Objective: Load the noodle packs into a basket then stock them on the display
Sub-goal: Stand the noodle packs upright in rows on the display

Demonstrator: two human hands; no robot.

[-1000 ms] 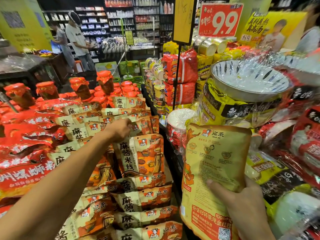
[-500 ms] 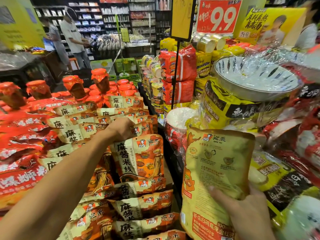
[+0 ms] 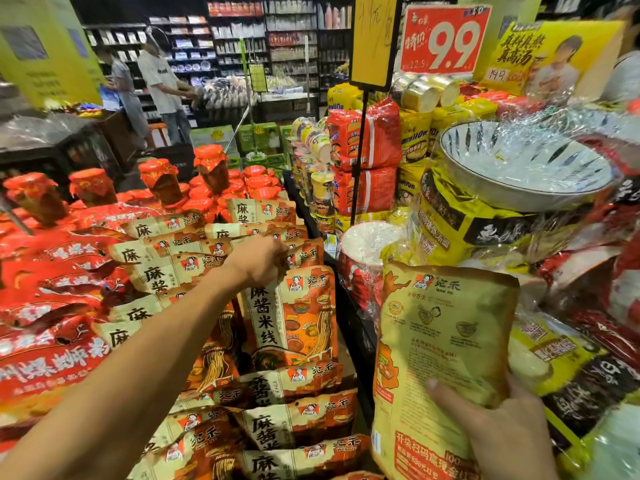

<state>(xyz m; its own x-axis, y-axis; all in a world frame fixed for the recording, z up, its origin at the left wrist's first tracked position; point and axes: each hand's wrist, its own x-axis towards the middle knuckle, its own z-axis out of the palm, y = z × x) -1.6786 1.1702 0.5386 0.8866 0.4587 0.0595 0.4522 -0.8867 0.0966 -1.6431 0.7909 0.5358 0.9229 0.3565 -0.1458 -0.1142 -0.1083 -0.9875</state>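
While the left hand [image 3: 258, 259] reaches into the display rows, fingers curled down on an upright noodle pack [image 3: 294, 313] w/ grip itself hidden, the right hand [image 3: 498, 434] pinches a second pack [image 3: 443, 344] by its bottom corner. Risk: top-heavy pack flops or slips; neighbours below the left hand topple.

A red price sign [image 3: 445, 39] shows 9.9. Below it, a striped bowl [image 3: 523, 164] under plastic wrap. Red-capped jars [image 3: 161, 181] stand behind. 2 people [image 3: 164, 88] stand by far shelves.
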